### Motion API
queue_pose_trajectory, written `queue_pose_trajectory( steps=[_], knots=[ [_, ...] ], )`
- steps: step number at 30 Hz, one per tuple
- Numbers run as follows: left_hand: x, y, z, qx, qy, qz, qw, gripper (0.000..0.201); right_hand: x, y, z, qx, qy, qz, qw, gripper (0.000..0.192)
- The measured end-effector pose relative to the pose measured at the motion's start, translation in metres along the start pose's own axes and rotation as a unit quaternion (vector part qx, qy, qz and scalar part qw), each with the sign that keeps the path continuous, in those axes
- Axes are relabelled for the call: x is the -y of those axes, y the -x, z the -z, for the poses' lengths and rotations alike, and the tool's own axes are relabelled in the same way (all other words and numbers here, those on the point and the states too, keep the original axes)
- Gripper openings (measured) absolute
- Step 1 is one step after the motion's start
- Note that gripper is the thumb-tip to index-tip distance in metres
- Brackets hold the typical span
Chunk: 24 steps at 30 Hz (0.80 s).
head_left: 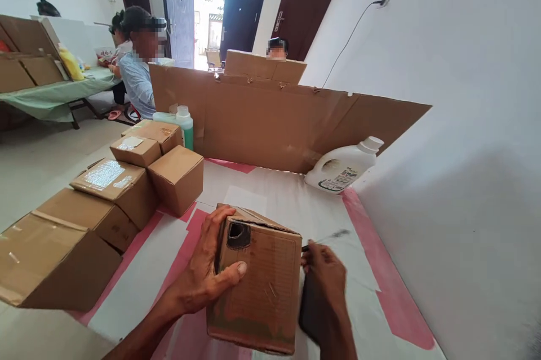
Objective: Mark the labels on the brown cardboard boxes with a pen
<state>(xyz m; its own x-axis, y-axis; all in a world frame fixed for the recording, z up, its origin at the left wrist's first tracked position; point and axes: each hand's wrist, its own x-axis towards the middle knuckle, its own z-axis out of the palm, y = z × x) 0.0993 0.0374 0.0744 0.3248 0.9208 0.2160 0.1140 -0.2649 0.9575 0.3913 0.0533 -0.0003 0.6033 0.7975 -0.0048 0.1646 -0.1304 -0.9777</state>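
Head view shows the left hand clasped on a worn cardboard box that stands on the table right in front of the person, fingers wrapped over the near left corner and the thumb pressed flat on the front face just below a round dark hole cut near the top edge. On the other side of the box, the right hand is closed around a flat dark object, with a thin blurred tip poking out past the fingers beside the box's right edge; what the tool is cannot be told. To handle this well, the left hand's grip seems best kept firm and low so the box does not rock, with the thumb clear of wherever the tool meets the cardboard. The card looks soft and scuffed, so light pressure is probably enough, and a hard push could dent the face. To the left of the hands sit several sealed boxes in a row, well apart from the work. Beyond the hands a white jug lies on its side against a cardboard screen, and a green bottle stands behind the stacked boxes.
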Motion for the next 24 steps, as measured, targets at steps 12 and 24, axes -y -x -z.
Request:
queue_pose_trajectory(
  steps=[12,24],
  knots=[
    [0.001,-0.002,0.004,0.028,-0.017,-0.043,0.999,0.077,0.126,0.118,-0.046,0.127,-0.218,0.223,0.942,0.005],
    [0.0,0.002,0.003,0.038,-0.025,-0.049,0.998,0.076,0.118,0.12,-0.052,0.095,-0.227,0.203,0.948,0.006]
  ],
)
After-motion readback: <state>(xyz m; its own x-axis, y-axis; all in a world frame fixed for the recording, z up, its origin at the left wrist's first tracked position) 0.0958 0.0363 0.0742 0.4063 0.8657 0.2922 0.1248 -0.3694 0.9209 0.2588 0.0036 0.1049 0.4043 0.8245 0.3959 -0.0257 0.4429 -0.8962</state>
